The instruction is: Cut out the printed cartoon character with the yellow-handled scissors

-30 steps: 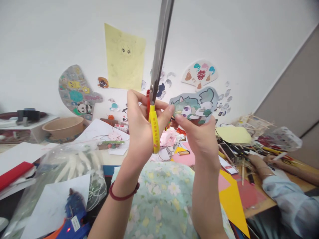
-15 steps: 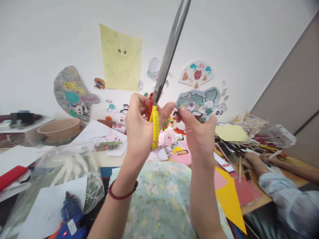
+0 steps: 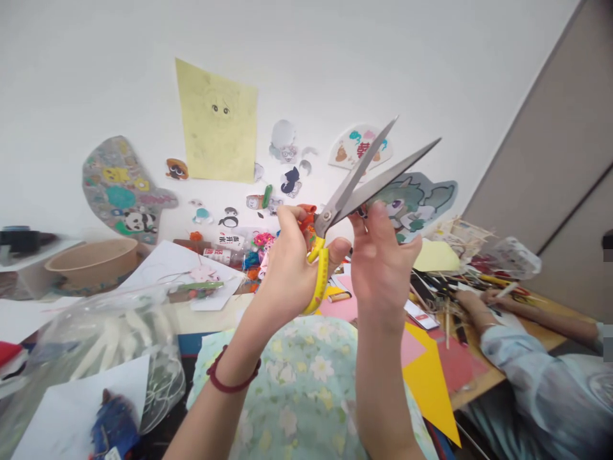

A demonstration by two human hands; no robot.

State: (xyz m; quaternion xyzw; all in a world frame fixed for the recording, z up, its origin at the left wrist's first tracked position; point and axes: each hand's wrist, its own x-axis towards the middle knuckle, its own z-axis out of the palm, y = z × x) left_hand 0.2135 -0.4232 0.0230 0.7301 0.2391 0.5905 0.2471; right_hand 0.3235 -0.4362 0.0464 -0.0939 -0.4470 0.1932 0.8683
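My left hand [image 3: 293,278] is closed round the red and yellow handles of a pair of long scissors [image 3: 322,281]. The blades are spread and point up to the right. My right hand [image 3: 380,271] pinches a paper cutout [image 3: 424,201] of a green-haired cartoon character between thumb and fingers, at its left end. The lower blade passes just by those fingertips, beside the cutout's left edge; I cannot tell whether it touches the paper. Below both hands spreads a pale green floral cloth [image 3: 287,390].
At left are a clear plastic bag [image 3: 163,383] with white items, a blue tool like a glue gun [image 3: 115,425] and a brown bowl [image 3: 90,265]. Cutouts and a yellow drawing [image 3: 220,147] hang on the wall. A co-worker's sleeve [image 3: 531,364] and hands are at right, among tools.
The scissor blades have opened wide and tilted from near upright towards the right. My right hand has turned and carried the cutout rightward. The camera view has shifted a little.
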